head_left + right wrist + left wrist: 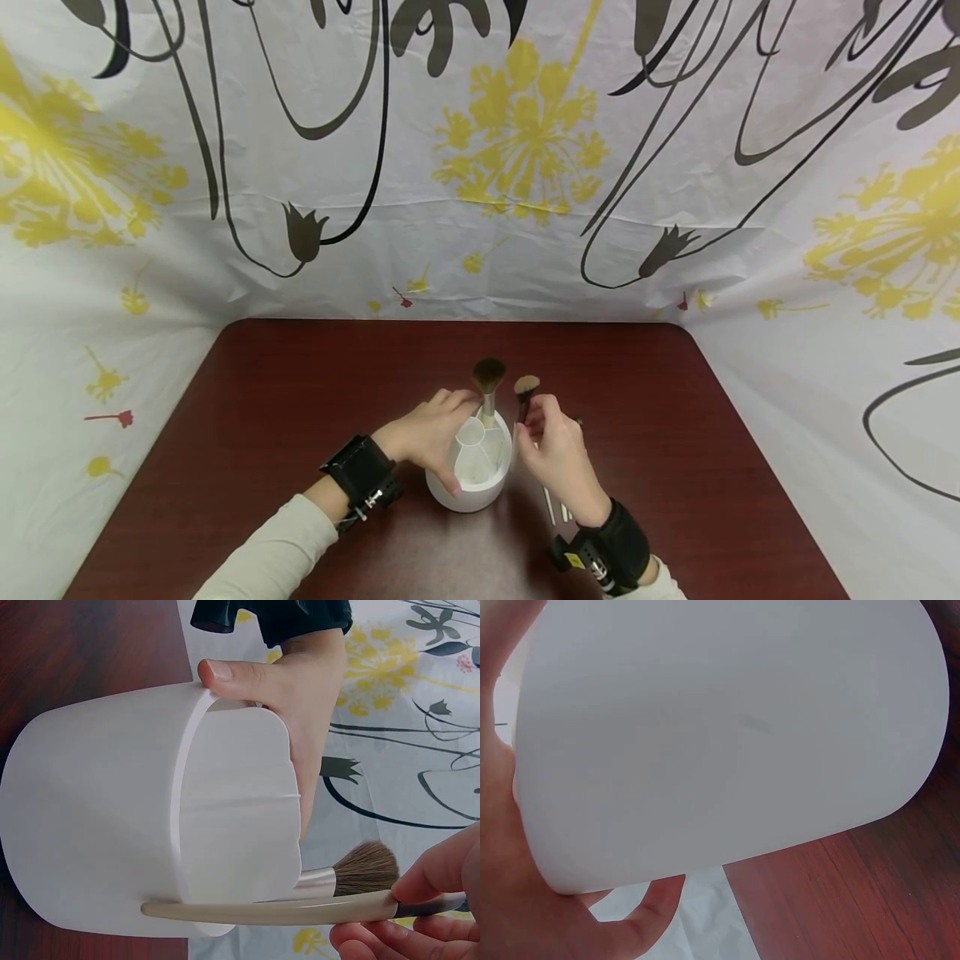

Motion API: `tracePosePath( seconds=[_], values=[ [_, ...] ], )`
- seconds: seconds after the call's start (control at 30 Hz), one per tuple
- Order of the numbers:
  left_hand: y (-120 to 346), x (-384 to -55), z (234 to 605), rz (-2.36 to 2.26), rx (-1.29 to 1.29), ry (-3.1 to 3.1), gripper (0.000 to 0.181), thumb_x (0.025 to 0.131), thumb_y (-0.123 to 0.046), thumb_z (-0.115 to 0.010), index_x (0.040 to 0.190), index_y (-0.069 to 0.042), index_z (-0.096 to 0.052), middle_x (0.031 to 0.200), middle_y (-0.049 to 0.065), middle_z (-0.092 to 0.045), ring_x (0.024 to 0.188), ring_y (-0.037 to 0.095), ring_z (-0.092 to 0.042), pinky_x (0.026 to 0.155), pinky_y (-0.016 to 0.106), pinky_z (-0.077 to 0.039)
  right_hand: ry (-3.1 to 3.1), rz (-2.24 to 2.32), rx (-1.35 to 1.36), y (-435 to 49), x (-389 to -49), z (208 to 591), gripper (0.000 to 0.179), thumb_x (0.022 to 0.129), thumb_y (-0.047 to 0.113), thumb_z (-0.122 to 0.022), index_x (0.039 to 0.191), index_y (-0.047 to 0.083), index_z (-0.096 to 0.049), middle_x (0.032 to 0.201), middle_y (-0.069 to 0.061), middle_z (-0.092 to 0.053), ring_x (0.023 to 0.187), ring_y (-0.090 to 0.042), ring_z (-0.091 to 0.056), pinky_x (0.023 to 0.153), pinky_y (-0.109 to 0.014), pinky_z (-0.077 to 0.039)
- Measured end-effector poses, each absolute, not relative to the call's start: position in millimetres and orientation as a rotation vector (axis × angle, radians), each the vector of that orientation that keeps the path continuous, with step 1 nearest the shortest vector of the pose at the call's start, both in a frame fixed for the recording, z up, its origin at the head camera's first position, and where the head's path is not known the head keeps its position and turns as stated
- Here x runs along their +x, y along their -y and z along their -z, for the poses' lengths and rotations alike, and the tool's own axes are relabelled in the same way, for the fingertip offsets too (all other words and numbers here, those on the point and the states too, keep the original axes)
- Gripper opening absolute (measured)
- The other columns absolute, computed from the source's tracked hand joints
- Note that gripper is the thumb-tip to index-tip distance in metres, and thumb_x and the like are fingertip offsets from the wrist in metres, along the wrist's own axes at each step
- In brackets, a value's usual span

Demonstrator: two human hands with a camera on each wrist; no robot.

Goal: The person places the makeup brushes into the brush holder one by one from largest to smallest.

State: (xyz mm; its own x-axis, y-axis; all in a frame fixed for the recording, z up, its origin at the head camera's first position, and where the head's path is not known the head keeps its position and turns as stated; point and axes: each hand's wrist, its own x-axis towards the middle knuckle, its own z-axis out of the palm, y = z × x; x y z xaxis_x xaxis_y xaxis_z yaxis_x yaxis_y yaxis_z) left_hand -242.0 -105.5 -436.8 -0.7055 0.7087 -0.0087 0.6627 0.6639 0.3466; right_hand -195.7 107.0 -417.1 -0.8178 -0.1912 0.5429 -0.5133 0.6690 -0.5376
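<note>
A white round brush holder (467,500) with divided compartments stands on the table, and its smooth side (735,750) fills most of the left wrist view. My left hand (429,429) grips it, with the thumb on the near rim and the fingers round the far side. One makeup brush (489,375) stands in a rear compartment, bristles up. Just right of the holder, my right hand (557,454) pinches a second makeup brush (527,385) near its head, also bristles up. In the right wrist view its pale handle (270,912) passes outside the holder's rim, apparently in front of it.
Several pale brush handles (550,506) lie on the dark red-brown table (337,367) below my right hand, which partly hides them. A patterned white cloth (480,275) hangs behind the table and along its sides.
</note>
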Motion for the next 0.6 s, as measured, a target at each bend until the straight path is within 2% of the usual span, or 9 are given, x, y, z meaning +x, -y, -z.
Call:
tracePosePath(
  seconds=[0.3,0.6],
  values=[
    [105.4,-242.7,437.5,-0.507,1.117,-2.708,0.124,0.041,-0.057,-0.083,0.141,-0.007,-0.028,0.140,0.009,-0.032,0.119,0.025,-0.032,0.092,0.043,-0.039,2.380,-1.021,0.600,-106.4,-195.0,412.1,0.031,0.072,-0.004,-0.068,0.096,-0.001,-0.048,0.074,-0.003,-0.058,0.062,-0.010,-0.057,0.053,-0.025,-0.049],
    [105.3,-241.8,437.1,-0.491,1.114,-2.721,0.126,0.041,-0.058,-0.082,0.141,-0.006,-0.027,0.140,0.010,-0.031,0.119,0.025,-0.032,0.089,0.045,-0.040,2.313,-1.070,0.648,-105.1,-195.6,413.0,0.034,0.070,-0.006,-0.068,0.097,-0.001,-0.048,0.079,-0.006,-0.059,0.066,-0.011,-0.059,0.055,-0.024,-0.049]
  ],
)
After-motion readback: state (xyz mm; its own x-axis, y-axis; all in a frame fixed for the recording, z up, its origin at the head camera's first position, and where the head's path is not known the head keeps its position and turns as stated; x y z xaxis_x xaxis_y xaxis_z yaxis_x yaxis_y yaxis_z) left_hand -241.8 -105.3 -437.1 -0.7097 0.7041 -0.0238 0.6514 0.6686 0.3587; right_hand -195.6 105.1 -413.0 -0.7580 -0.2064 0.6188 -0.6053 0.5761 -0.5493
